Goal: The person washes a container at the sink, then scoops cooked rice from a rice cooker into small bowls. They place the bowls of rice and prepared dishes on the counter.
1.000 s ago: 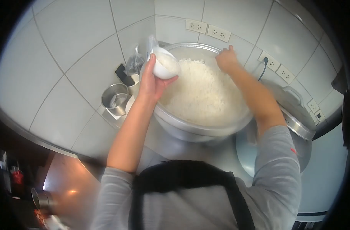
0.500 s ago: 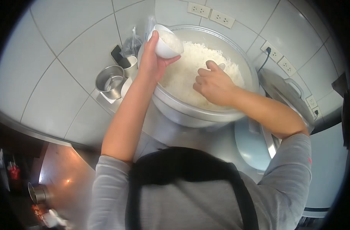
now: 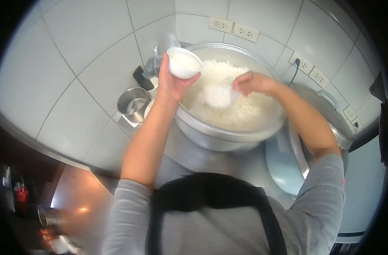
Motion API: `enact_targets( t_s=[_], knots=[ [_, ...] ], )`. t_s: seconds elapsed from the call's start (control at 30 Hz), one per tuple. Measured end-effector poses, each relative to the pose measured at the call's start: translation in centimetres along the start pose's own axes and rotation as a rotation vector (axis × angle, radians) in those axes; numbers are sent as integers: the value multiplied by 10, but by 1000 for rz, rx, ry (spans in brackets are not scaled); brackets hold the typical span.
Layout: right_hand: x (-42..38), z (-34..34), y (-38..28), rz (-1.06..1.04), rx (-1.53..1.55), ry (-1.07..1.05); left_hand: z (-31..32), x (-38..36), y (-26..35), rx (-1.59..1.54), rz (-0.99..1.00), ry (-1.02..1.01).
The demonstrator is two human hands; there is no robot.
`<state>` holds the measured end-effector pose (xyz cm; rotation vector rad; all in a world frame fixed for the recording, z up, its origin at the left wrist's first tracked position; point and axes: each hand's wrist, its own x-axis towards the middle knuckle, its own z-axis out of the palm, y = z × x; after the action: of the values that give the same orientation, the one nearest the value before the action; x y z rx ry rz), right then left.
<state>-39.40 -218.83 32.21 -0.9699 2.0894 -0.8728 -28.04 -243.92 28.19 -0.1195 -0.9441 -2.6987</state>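
White bowl (image 3: 184, 63) raised in left hand (image 3: 172, 83) over rice pot (image 3: 228, 131).

Big pot (image 3: 228, 136) fills the counter centre, its open top the one wide way in, though the left hand (image 3: 170, 83) with a small bowl (image 3: 184, 63) and the right hand (image 3: 253, 83) hang over it. Left of the pot, a metal cup (image 3: 132, 104) and bags (image 3: 153, 63) crowd the tiled wall (image 3: 75, 63). Right side is blocked by a rice cooker (image 3: 325, 114); the counter strip (image 3: 189, 155) in front lies bare.

White bowl (image 3: 184, 63) in left hand (image 3: 172, 83), right hand (image 3: 253, 82) over rice pot (image 3: 228, 136).
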Motion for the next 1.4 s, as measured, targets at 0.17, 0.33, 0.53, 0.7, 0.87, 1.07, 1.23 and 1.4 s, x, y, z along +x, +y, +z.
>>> enact_targets(
  t_s=[0.17,0.33,0.53,0.7,0.87,1.07,1.23,1.4],
  knots=[
    [6,-17,-52,-130,-186,556,11,-6,2,27,-25,4],
    [34,47,-50,-429,-575,849,12,-6,0,73,-29,-32],
    [18,53,-67,-427,-658,857,6,-3,-1,29,-30,-49],
    [9,44,-84,-464,-830,764,6,-6,-1,106,-25,-74],
    [22,44,-66,-433,-262,737,9,-9,2,-23,94,-160],
    [24,88,-57,-334,19,663,5,-12,2,-46,152,-180],
    [20,90,-68,-269,207,618,8,-10,-2,-23,240,-169],
    [18,101,-68,-303,211,615,18,-16,-6,11,367,-86]
  ],
)
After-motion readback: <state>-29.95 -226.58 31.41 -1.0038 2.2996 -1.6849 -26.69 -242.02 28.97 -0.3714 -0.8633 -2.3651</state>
